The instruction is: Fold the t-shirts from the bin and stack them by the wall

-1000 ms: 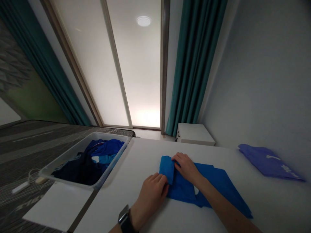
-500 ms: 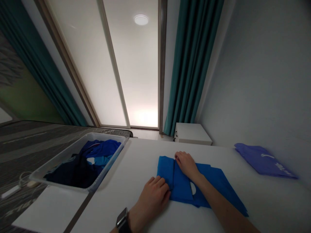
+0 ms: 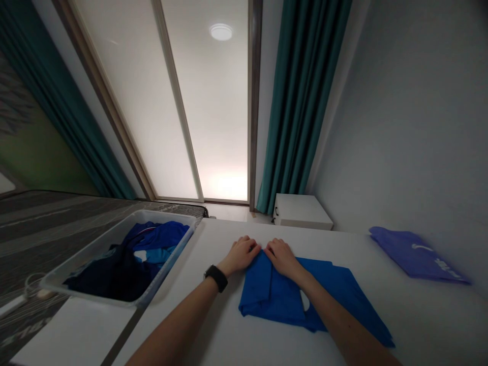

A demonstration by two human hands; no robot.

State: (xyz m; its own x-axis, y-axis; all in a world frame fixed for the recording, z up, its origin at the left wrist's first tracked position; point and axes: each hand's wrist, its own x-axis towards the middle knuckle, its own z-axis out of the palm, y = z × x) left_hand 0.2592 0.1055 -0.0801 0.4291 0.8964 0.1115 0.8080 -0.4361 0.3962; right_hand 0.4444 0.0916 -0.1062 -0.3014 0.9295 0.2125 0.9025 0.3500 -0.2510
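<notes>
A blue shirt, partly folded, lies on the white table, its left part doubled over in a flap. Part of a white print shows beside my right forearm. At the shirt's far left corner is my left hand, a dark watch on its wrist, its fingers curled in on the cloth edge. Close to its right, my right hand grips the same far edge with bent fingers. The fingertips of both hands are partly hidden. The right forearm crosses over the shirt.
A clear plastic bin with dark and blue clothes stands at the left. A folded purple garment lies at the right by the wall. Beyond the table are a white cabinet and a teal curtain.
My left hand has moved from the shirt's near left side up to its far left corner, beside the right hand. The right hand has shifted slightly left along the far edge.
</notes>
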